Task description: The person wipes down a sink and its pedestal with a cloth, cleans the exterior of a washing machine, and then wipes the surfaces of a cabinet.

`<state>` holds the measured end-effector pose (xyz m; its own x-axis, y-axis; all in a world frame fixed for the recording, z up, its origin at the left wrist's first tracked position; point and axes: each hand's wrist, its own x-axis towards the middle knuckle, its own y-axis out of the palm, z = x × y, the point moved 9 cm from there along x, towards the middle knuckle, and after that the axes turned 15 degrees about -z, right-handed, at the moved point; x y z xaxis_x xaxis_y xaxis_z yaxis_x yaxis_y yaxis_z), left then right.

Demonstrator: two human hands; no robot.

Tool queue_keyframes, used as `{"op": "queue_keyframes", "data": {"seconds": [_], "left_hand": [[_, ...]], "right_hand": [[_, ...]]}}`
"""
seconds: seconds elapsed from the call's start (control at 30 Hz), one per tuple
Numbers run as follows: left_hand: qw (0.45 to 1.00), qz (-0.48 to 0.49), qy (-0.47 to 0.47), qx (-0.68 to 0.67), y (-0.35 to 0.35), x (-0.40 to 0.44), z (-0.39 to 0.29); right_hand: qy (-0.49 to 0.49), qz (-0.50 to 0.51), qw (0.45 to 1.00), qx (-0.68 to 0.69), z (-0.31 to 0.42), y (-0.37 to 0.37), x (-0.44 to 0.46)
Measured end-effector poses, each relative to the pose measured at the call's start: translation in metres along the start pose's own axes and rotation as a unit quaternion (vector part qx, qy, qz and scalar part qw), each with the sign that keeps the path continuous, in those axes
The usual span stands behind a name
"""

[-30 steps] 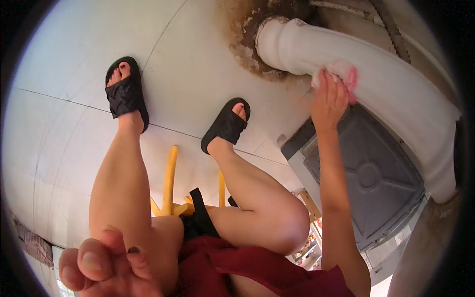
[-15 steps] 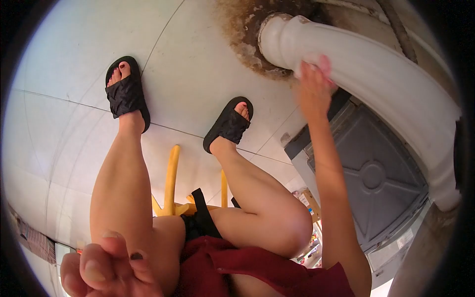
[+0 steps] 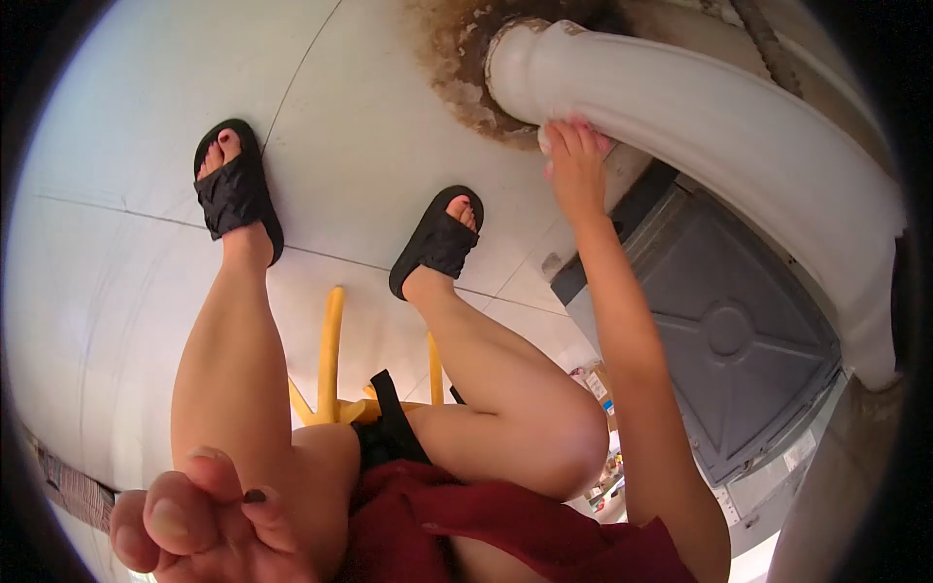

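Note:
My right hand [image 3: 575, 175] reaches down to the lower end of a white sink pedestal [image 3: 671, 97], near where it meets the floor. Its fingers are closed over a small pink-and-white cloth [image 3: 597, 142], pressed against the pedestal's near side. Most of the cloth is hidden under the fingers. Close to the camera at the lower left, my left hand [image 3: 199, 520] is raised with loosely bent, separated fingers. Nothing shows in it.
Brown stains [image 3: 466, 97] ring the pedestal's base on the pale tiled floor [image 3: 340, 155]. A grey panelled appliance [image 3: 729, 335] stands beside the pedestal. Under me is a yellow stool [image 3: 331, 350]. My feet wear black slides [image 3: 240, 194].
My right hand has shifted left and slightly up in the picture, with the cloth along the pedestal's lower side. The whole view has shifted slightly; my left hand keeps its pose.

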<state>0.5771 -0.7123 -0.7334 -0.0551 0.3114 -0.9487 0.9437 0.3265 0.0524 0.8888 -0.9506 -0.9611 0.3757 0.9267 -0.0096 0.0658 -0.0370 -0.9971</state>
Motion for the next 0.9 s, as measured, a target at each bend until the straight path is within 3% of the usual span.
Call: {"op": "queue_keyframes", "data": {"seconds": [0.07,0.1,0.17,0.2,0.23,0.27,0.4,0.47,0.53,0.63,0.73,0.77,0.9], "left_hand": [[0.966,0.248,0.002,0.067,0.03,-0.029,0.004],[0.966,0.251,0.004,0.069,0.03,-0.032,0.003],[0.977,0.201,0.02,0.069,0.021,-0.029,-0.001],[0.977,0.2,0.014,0.072,0.015,-0.028,-0.002],[0.984,0.172,-0.019,0.045,0.004,-0.023,-0.001],[0.988,0.146,-0.051,0.016,-0.004,-0.018,0.001],[0.975,0.213,0.014,0.064,0.024,-0.032,0.003],[0.976,0.207,0.026,0.06,0.022,-0.03,0.0],[0.975,0.214,0.024,0.06,0.022,-0.029,0.0],[0.97,0.228,0.012,0.079,0.024,-0.031,0.0],[0.97,0.229,0.019,0.082,0.024,-0.03,-0.001],[0.97,0.231,0.02,0.073,0.024,-0.03,-0.002],[0.97,0.226,0.011,0.085,0.025,-0.033,0.004]], "right_hand": [[0.133,-0.015,0.991,0.017,-0.036,-0.003,-0.034],[0.135,-0.018,0.991,0.017,-0.051,-0.002,-0.05],[0.374,-0.081,0.911,0.155,-0.109,-0.009,-0.092],[0.377,-0.077,0.91,0.152,-0.109,-0.01,-0.101],[0.494,-0.108,0.798,0.327,-0.109,-0.007,-0.108],[0.58,-0.139,0.641,0.483,-0.1,0.001,-0.109],[0.634,-0.172,0.562,0.503,-0.073,0.02,-0.064],[0.604,-0.214,0.544,0.541,-0.075,0.045,-0.05],[0.633,-0.283,0.474,0.543,-0.078,0.063,-0.061],[0.663,-0.239,0.444,0.554,-0.087,0.071,-0.063],[0.66,-0.261,0.474,0.521,-0.074,0.011,-0.048],[0.649,-0.264,0.46,0.546,-0.071,0.005,-0.041],[0.697,-0.206,0.439,0.527,-0.076,0.065,-0.05]]}}
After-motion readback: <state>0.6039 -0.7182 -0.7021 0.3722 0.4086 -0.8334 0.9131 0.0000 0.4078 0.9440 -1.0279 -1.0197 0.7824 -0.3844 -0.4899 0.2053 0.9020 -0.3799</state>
